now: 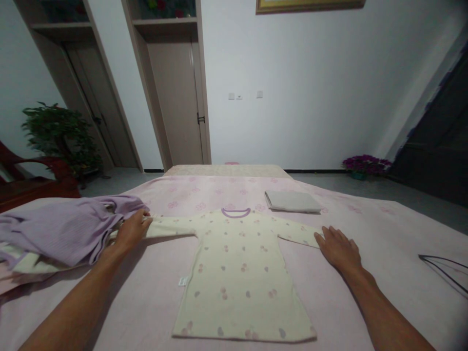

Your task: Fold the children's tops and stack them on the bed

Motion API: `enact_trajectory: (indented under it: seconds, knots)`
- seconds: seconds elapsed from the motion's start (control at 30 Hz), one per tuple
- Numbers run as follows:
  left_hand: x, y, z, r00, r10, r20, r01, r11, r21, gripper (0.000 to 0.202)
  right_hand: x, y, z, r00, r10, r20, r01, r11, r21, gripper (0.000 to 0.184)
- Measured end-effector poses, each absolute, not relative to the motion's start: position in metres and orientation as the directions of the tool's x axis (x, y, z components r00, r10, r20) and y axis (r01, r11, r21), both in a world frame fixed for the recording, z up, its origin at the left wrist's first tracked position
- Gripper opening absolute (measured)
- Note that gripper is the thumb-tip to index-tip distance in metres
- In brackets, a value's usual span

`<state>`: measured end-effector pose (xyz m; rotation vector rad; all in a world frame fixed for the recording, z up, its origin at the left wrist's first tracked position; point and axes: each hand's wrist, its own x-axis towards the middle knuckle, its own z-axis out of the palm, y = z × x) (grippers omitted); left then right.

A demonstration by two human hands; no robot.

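Observation:
A cream long-sleeved child's shirt [241,273] with a small heart-and-cherry print and a lilac neckband lies flat, its sleeves spread to both sides. At the end of the left sleeve, my left hand [133,226] is closed on the cuff, beside a lilac garment pile. My right hand [338,247] holds the other cuff between thumb and fingers, palm down near the bed surface. A small white label sticks out from the shirt's left side seam.
Lilac and cream clothes [54,229] are heaped at the left. A folded grey cloth [292,201] lies beyond the right sleeve. The pink floral sheet [387,263] covers the work surface, with a black cable [438,270] at its right. A wooden chair [54,170] stands far left.

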<state>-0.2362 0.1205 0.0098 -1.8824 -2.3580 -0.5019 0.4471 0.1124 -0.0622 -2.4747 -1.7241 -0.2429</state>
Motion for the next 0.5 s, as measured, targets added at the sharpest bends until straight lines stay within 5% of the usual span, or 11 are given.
enact_trajectory:
  seconds: [0.3,0.5]
  knots:
    - [-0.219,0.139,-0.004,-0.138,0.945,0.296,0.990,0.144,0.001,0.033,0.447,0.112,-0.063,0.340,0.918,0.205,0.939,-0.345,-0.010,0.063]
    - [-0.160,0.140,-0.019,0.070,0.905,0.420,0.996,-0.089,0.027,0.041,0.447,0.112,-0.063,0.326,0.922,0.211,0.942,-0.335,0.010,0.065]
